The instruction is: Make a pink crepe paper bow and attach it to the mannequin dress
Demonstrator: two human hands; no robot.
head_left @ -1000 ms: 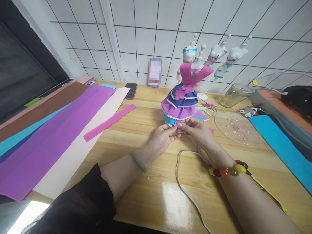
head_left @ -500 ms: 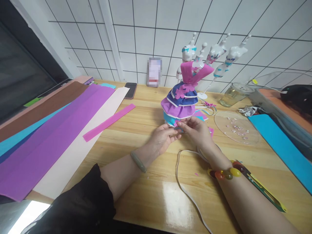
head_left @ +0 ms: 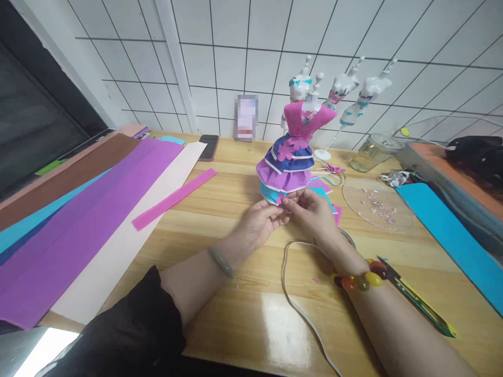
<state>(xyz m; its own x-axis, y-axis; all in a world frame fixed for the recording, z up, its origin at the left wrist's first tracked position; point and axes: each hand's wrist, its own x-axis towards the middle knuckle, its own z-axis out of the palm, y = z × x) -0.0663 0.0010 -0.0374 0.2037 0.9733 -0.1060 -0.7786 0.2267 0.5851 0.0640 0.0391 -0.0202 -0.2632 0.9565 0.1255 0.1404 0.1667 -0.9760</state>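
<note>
A small mannequin in a layered foam dress (head_left: 290, 167), pink on top, then blue, purple and turquoise tiers, stands on the wooden table (head_left: 220, 209). My left hand (head_left: 260, 222) and my right hand (head_left: 314, 212) meet at the hem of the lowest tier. Both have their fingers pinched together on a small pink piece at the hem, too small to name. A white ribbon (head_left: 291, 283) loops across the table under my right wrist.
Long foam sheets (head_left: 78, 209) in purple, cream, brown and blue lie at the left, with a loose pink strip (head_left: 175, 199). A phone (head_left: 208, 146), three bare mannequins (head_left: 353, 99), a glass jar (head_left: 367, 152), a clear lid with beads (head_left: 377, 207), a blue sheet (head_left: 448, 235) and scissors (head_left: 416, 301) are around.
Both hands stayed at the dress hem, shifting slightly left and up. My right forearm has moved off the scissors, which now show beside it.
</note>
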